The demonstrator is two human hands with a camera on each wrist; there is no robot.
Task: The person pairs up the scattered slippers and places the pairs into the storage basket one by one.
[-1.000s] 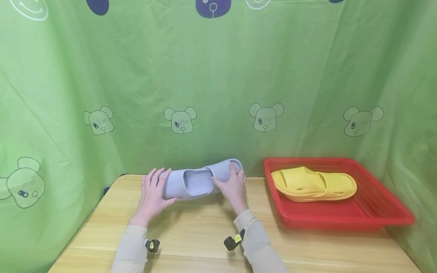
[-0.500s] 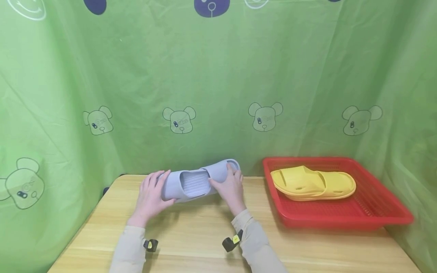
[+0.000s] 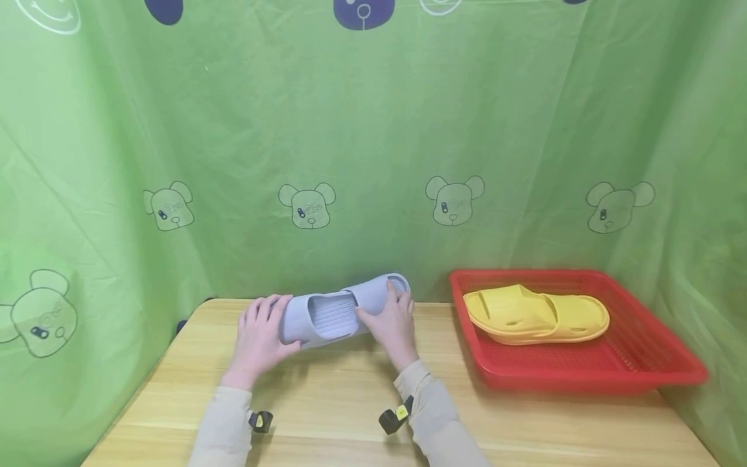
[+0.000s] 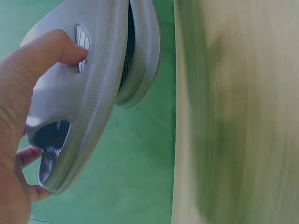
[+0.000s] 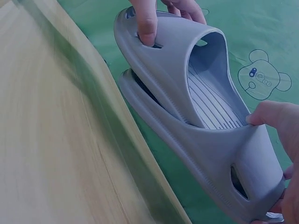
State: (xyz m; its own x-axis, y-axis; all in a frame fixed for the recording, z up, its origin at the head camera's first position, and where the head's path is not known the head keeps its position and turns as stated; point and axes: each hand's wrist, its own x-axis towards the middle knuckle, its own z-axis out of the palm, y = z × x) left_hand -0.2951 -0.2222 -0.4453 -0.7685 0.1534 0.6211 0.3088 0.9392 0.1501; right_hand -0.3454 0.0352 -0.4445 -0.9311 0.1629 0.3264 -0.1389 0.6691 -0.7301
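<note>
Two grey-blue slippers are held together above the table, heels overlapping and toes pointing opposite ways. My left hand (image 3: 262, 337) grips the toe end of the left slipper (image 3: 299, 318). In the left wrist view, its thumb (image 4: 56, 46) lies over a slot in the slipper's side, with other fingers beyond the toe opening. The toe end of the right slipper (image 3: 373, 295) is in the grip of my right hand (image 3: 395, 324). In the right wrist view, the right thumb (image 5: 268, 114) presses the edge of that slipper's upper.
To the right stands a red plastic basket (image 3: 560, 379) with a yellow slipper pair (image 3: 537, 314) inside. Green printed cloth (image 3: 373, 130) hangs behind and at both sides of the wooden table (image 3: 327, 415). Black wrist cameras sit on both sleeves.
My right hand and its slipper have shifted slightly left, bringing the two slippers a little closer. Both hands keep their grip, and the basket stays put.
</note>
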